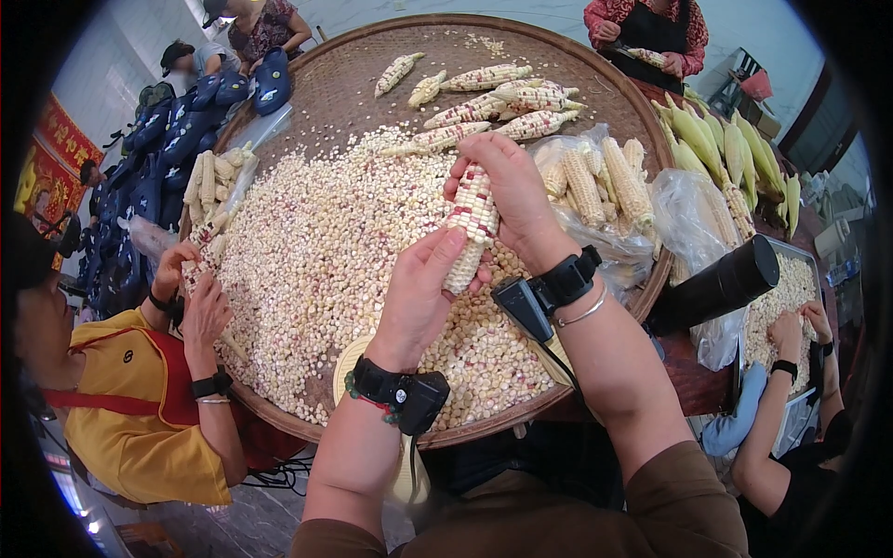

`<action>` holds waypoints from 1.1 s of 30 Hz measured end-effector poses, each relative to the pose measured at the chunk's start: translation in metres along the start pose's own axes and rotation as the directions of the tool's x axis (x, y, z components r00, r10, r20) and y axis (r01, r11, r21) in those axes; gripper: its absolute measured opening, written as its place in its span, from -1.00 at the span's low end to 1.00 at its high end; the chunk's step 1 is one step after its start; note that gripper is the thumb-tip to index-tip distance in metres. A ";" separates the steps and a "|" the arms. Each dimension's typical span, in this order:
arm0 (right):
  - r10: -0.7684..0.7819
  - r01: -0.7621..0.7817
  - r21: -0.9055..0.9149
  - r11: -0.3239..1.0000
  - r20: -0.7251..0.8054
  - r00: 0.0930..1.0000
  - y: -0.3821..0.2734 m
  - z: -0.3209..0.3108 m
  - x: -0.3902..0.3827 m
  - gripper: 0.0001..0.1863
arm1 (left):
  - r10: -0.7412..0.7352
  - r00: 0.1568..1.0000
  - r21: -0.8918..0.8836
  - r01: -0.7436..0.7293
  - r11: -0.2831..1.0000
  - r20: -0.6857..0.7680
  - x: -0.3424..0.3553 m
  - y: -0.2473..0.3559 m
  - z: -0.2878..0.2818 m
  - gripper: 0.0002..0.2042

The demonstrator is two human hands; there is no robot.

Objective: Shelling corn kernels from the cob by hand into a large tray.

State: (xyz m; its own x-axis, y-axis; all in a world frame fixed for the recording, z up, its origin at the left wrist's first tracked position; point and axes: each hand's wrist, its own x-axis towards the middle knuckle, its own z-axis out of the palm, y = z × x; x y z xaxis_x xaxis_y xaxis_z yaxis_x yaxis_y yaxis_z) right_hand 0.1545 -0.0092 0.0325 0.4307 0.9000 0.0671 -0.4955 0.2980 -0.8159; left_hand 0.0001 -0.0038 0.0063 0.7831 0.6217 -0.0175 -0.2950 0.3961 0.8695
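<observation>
Between my two hands is an ear of corn (473,219), white with dark red kernels, tilted over the heap. My left hand (423,284) wraps its lower end, the thumb lying along the kernels. My right hand (512,191) grips the upper end, fingers curled over the tip. Beneath them, loose corn kernels (326,251), cream with some reddish ones, cover much of a large round woven tray (344,98). Several unshelled ears (465,110) lie at the tray's far side. Both wrists carry black strapped devices.
Bare cobs fill a plastic bag (595,186) at the tray's right, and more cobs (216,181) lie at its left. A black cylinder (716,284) leans near the right rim. Green-husked corn (721,149) is piled beyond. Co-workers' hands handle corn at left (197,298), far right and back.
</observation>
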 end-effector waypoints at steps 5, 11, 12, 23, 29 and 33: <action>0.001 -0.001 0.014 1.000 0.000 1.000 -0.004 -0.001 -0.001 -0.89 | 0.009 0.999 -0.066 -0.006 0.998 0.045 0.000 -0.001 0.001 -0.64; 0.010 -0.010 0.019 1.000 -0.023 1.000 -0.005 0.000 -0.001 -0.90 | -0.001 0.998 -0.114 0.009 0.993 0.066 0.002 -0.001 0.000 -0.62; 0.009 -0.009 0.019 1.000 -0.024 1.000 -0.004 -0.001 -0.001 -0.90 | -0.012 0.998 -0.116 0.019 0.993 0.065 0.002 -0.001 -0.001 -0.61; 0.011 -0.012 -0.008 1.000 -0.022 1.000 0.001 -0.002 0.001 -0.87 | -0.074 0.997 -0.233 0.080 0.969 0.034 0.006 -0.004 -0.005 -0.53; 0.007 -0.007 -0.021 1.000 -0.009 1.000 0.005 -0.002 0.002 -0.87 | -0.053 0.998 -0.034 0.052 0.998 -0.035 0.004 -0.003 0.000 -0.56; 0.001 -0.002 -0.035 0.999 -0.021 1.000 0.005 -0.003 0.003 -0.87 | -0.023 1.000 -0.091 0.022 0.996 -0.005 0.003 -0.002 0.000 -0.62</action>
State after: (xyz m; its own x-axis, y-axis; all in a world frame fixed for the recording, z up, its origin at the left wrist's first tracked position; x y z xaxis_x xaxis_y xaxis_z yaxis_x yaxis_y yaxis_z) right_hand 0.1553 -0.0062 0.0273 0.4454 0.8937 0.0541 -0.4700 0.2848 -0.8354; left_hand 0.0029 -0.0031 0.0047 0.7867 0.6161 -0.0398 -0.3264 0.4697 0.8203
